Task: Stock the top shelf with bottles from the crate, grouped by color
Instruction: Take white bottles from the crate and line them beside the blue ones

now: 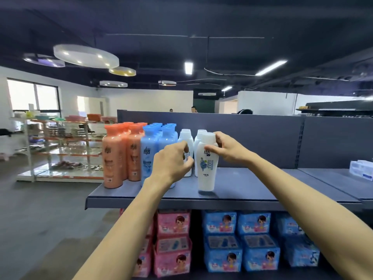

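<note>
The step in hand looks like setting white bottles into their group on the top shelf [252, 184], on the far side of the blue bottles [149, 150] from the orange bottles [113, 158].

To do it well, each white bottle should go down flat on its base and slide back until it meets the white ones already standing behind. The label should face forward, and a narrow gap should separate it from the blue bottles so the colours stay apart. These bottles are tall and narrow and are held high, so they would tip easily. A gentle push from low on the body is safer than one from the cap.

The right hand [228, 150] pinches the front white bottle [207, 168] at its shoulder. The thumb lies across the front just under the cap and the fingers [219, 138] curl round the far side. This bottle stands upright, the farther of the two held ones from the blue bottles and nearer the shelf's front edge. I cannot tell whether its base is fully down.

The left hand [171, 162] wraps round the second white bottle [189, 142], just beside the blue bottles, with fingers and thumb curled round its middle and hiding most of it. The crate is out of view.
</note>
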{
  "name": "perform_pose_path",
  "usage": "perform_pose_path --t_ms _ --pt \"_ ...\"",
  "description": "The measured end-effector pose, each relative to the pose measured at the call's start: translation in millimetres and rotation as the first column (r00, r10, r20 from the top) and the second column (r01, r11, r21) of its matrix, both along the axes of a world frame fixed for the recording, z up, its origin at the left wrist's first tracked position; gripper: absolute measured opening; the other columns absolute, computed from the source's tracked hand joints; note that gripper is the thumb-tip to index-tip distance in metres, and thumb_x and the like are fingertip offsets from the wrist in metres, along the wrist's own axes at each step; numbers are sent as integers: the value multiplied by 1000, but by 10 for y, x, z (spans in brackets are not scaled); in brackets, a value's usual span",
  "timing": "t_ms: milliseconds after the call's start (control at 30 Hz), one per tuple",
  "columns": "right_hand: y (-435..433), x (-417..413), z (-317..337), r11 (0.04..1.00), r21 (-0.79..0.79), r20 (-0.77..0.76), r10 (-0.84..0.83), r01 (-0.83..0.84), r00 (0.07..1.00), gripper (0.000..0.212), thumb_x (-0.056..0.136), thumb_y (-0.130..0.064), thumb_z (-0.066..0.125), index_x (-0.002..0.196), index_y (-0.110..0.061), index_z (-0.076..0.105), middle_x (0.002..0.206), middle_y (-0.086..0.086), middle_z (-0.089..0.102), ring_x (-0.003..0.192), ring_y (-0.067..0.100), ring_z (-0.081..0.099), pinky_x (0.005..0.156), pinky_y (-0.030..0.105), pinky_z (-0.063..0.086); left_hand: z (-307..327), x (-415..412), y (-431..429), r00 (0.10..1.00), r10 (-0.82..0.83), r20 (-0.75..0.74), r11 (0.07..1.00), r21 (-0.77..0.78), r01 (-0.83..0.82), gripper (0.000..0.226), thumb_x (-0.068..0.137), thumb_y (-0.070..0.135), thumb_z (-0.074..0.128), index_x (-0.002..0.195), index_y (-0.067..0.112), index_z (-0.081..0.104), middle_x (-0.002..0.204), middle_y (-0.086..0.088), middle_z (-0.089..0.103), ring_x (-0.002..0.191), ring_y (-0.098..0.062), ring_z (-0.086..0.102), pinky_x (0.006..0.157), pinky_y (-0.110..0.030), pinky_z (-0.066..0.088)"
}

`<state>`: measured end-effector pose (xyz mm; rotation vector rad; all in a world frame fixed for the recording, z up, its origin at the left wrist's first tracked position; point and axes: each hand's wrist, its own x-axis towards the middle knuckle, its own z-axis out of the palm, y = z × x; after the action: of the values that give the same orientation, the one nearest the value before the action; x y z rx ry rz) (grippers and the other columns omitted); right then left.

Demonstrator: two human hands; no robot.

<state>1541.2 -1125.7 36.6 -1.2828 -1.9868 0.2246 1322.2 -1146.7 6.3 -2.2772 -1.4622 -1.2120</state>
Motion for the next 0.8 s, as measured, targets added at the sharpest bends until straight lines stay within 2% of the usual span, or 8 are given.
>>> perform_pose_path --t_ms 167,300,467,533,567,667,700,800 --pt "171 -113 -81 999 -28 -12 18 -19 1000 35 95 -34 63 123 -17 51 117 -1 63 106 15 63 94 43 53 10 -104 94 1000 7 -17 1000 -5 -7 19 84 37 57 99 25 59 90 6 69 89 -24 63 70 -33 49" --pt "260 -157 -171 999 -42 -80 10 -13 997 37 96 -32 62 126 -14 50 120 3 62 109 18 63 95 43 53 13 -136 165 1000 2 -21 1000 -16 -2 21 84 37 57 101 26 60 93 6 69 92 -25 63 72 -33 49" --pt "274 -209 -234 995 -96 -187 -4 -14 982 38 98 -32 59 130 -16 46 121 2 60 110 16 62 84 28 54 -3 -119 245 1000 -18 -16 999 -27 18 22 83 36 57 102 25 60 93 6 69 89 -25 63 72 -33 50" --pt "245 -230 -315 993 -115 -249 -32 4 968 39 97 -31 61 129 -16 46 120 1 61 108 16 62 85 31 55 -32 -117 277 1000 -27 -6 999 -45 27 20 83 36 58 100 25 60 91 7 69 87 -24 63 72 -33 49" --pt "222 -238 -382 992 -119 -258 -65 35 964 40 95 -31 64 128 -17 46 118 -1 61 107 15 63 85 32 55 -56 -117 289 1000 -31 -5 998 -56 31 20 83 36 58 99 25 60 91 7 69 87 -24 63 72 -33 49" --pt "120 -284 -650 970 -52 -210 -242 237 947 48 83 -36 75 120 -21 50 108 -8 63 95 9 62 74 22 51 -131 -129 330 999 -40 -4 997 -71 40 19 83 36 57 98 25 61 89 8 69 86 -24 63 74 -34 51" --pt "92 -318 -746 952 -18 -212 -301 304 930 52 78 -37 79 118 -19 50 106 -7 63 92 10 63 74 23 51 -153 -135 348 999 -43 -4 997 -71 42 19 83 36 57 98 25 61 89 8 69 87 -23 63 74 -34 50" --pt "39 -439 -978 910 -2 -209 -405 414 890 60 70 -39 84 113 -15 49 107 -1 66 96 18 65 84 38 54 -228 -132 393 999 -49 -22 996 -72 47 20 83 37 58 99 25 60 90 6 70 89 -24 62 74 -34 49"
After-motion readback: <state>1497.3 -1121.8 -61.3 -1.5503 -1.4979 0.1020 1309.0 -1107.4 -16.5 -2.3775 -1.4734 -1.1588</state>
